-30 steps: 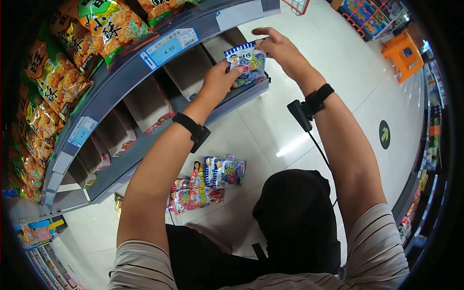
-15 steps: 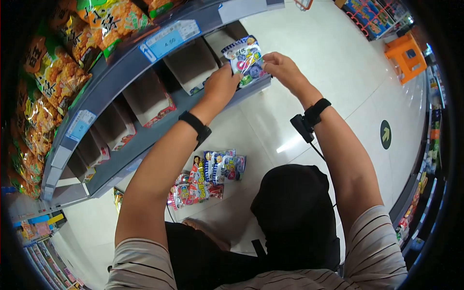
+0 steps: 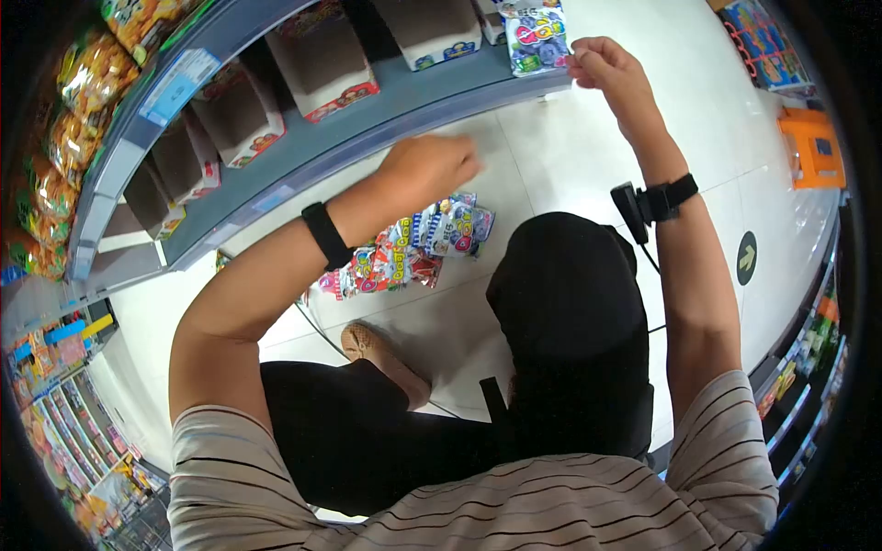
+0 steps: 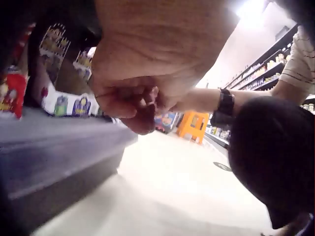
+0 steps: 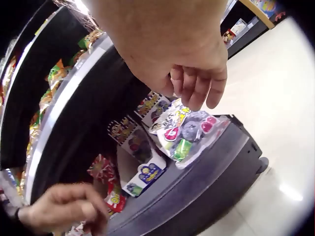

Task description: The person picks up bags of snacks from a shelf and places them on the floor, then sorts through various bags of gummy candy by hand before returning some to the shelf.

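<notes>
A blue-and-white candy bag with berry pictures stands at the right end of the low shelf. Beside its right edge is my right hand; in the right wrist view its loosely bent fingers hang over the bag's upper part without gripping it. My left hand is away from the shelf front, above the floor, with fingers loosely curled and no package in it. Below it on the floor lies a pile of blue candy bags and red candy bags, partly covered by the left forearm.
Open cardboard display boxes line the low shelf. Above them, snack bags fill the upper shelf behind price labels. An orange stool stands at the right. My knee is close to the floor pile.
The blue candy bag, earlier held up between both hands, now stands on the shelf end. My left hand has let go and moved back toward the floor pile. The head view has shifted.
</notes>
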Demonstrator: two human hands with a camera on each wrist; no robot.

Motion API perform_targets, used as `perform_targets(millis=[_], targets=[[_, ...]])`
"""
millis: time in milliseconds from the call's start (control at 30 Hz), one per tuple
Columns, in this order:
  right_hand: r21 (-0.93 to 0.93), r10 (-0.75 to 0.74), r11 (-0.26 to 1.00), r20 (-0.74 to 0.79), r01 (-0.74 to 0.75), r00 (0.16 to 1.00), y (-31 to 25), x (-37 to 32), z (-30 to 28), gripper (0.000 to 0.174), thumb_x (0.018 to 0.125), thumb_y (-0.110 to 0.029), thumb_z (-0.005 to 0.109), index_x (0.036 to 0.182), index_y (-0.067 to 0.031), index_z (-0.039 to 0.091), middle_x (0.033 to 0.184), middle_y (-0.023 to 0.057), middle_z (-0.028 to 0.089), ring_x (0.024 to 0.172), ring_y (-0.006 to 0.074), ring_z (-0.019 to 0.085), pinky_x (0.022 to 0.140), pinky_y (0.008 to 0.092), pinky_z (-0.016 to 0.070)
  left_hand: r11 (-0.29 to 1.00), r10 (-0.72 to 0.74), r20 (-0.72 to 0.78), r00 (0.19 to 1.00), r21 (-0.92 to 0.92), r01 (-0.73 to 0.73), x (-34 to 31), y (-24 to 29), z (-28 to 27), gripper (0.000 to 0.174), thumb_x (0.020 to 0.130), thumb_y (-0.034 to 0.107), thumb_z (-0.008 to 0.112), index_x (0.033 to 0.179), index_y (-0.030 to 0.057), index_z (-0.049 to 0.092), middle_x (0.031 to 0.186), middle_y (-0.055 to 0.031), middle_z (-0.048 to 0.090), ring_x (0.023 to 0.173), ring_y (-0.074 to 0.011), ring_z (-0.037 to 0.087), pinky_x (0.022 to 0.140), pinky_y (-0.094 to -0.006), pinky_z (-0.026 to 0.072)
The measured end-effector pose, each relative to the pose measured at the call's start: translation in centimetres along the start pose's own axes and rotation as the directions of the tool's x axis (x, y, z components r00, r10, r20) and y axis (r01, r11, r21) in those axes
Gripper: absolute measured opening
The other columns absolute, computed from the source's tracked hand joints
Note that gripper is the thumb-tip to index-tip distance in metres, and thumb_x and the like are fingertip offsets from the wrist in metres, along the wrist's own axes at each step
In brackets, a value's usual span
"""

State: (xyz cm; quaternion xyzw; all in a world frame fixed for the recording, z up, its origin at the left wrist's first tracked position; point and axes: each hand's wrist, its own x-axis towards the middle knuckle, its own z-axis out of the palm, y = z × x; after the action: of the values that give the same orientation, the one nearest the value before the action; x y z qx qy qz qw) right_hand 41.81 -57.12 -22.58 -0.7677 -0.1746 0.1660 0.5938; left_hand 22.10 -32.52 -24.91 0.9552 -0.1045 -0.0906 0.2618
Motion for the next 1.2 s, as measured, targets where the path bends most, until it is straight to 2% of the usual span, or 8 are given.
perform_targets(millis=[200,533,633,833,933,1033,1133,1200], targets=[[-0.035,0.135,0.991,0.319,-0.131,0.938,-1.0,-2.4,4.6,0.026,0.100,-0.031,0.061,0.110,-0.0084,0.065,0.097,0.0050,0.070,0.089,0.0142,0.067,0.081,0.0282,0.0534,0.957,-0.264,0.270,0.926,-0.046,0.286,-6.1,-4.0,6.5,0.036,0.095,0.034,0.060,0.106,-0.0003,0.061,0.099,-0.0219,0.070,0.093,-0.0401,0.068,0.081,-0.0522,0.0524],[-0.193,0.407,0.911,0.570,-0.366,0.713,2.6,-3.2,9.7,0.030,0.095,-0.034,0.065,0.110,-0.0085,0.065,0.100,0.0057,0.069,0.088,0.0153,0.066,0.079,0.0302,0.0543,0.847,-0.460,0.308,0.833,-0.131,0.516,-6.1,-3.6,10.4,0.035,0.092,0.038,0.064,0.100,0.0044,0.067,0.094,-0.0226,0.070,0.094,-0.0390,0.069,0.080,-0.0497,0.0529],[-0.151,0.394,0.910,0.603,-0.386,0.694,2.6,-2.9,9.2,0.028,0.095,-0.031,0.065,0.112,-0.0084,0.064,0.101,0.0052,0.069,0.088,0.0158,0.067,0.079,0.0309,0.0549,0.866,-0.454,0.204,0.867,-0.127,0.483,-5.8,-2.6,11.1,0.028,0.091,0.033,0.065,0.097,0.0053,0.066,0.094,-0.0216,0.070,0.092,-0.0390,0.068,0.079,-0.0493,0.0517],[-0.222,0.365,0.928,0.696,-0.298,0.618,1.3,-3.3,8.6,0.038,0.094,-0.021,0.064,0.128,-0.0055,0.061,0.117,0.0058,0.067,0.111,0.0167,0.062,0.096,0.0334,0.0490,0.961,-0.005,-0.128,0.992,-0.275,-0.031,-5.6,-0.9,7.0,0.017,0.093,0.020,0.063,0.097,0.0040,0.058,0.082,-0.0166,0.062,0.080,-0.0400,0.062,0.074,-0.0481,0.0493],[-0.115,0.270,0.947,0.788,-0.299,0.553,1.0,-3.6,8.0,0.046,0.093,-0.014,0.063,0.137,-0.0051,0.058,0.129,0.0055,0.064,0.122,0.0163,0.055,0.106,0.0348,0.0411,0.936,0.046,-0.180,0.983,-0.337,-0.105,-3.8,-0.7,2.6,0.015,0.097,0.020,0.062,0.098,0.0064,0.055,0.083,-0.0080,0.059,0.075,-0.0272,0.061,0.071,-0.0392,0.0494],[-0.020,0.238,0.937,0.767,-0.349,0.596,0.6,-3.6,8.1,0.033,0.091,-0.018,0.066,0.122,-0.0066,0.066,0.116,0.0021,0.068,0.108,0.0127,0.059,0.096,0.0308,0.0466,0.675,-0.236,0.118,0.965,-0.695,0.250,-1.9,-1.3,-2.4,0.014,0.100,0.023,0.060,0.098,0.0091,0.056,0.088,0.0004,0.059,0.079,-0.0113,0.059,0.070,-0.0309,0.0480],[-0.071,0.317,0.929,0.654,-0.362,0.687,-1.5,-3.3,8.2,0.029,0.094,-0.023,0.068,0.119,-0.0078,0.068,0.108,-0.0017,0.069,0.099,0.0094,0.060,0.089,0.0291,0.0480,0.549,-0.207,-0.146,0.967,-0.836,-0.008,1.0,-3.5,-3.1,0.017,0.102,0.027,0.059,0.105,0.0108,0.059,0.092,0.0054,0.060,0.086,-0.0026,0.057,0.071,-0.0260,0.0478],[-0.022,0.284,0.944,0.566,-0.330,0.774,-2.0,-2.5,8.0,0.028,0.095,-0.025,0.068,0.117,-0.0076,0.068,0.104,-0.0026,0.069,0.095,0.0078,0.060,0.085,0.0281,0.0484,0.458,-0.267,-0.117,0.957,-0.889,0.019,2.4,-4.0,-3.9,0.023,0.102,0.031,0.060,0.111,0.0099,0.060,0.097,0.0039,0.062,0.088,-0.0042,0.059,0.074,-0.0259,0.0497]])
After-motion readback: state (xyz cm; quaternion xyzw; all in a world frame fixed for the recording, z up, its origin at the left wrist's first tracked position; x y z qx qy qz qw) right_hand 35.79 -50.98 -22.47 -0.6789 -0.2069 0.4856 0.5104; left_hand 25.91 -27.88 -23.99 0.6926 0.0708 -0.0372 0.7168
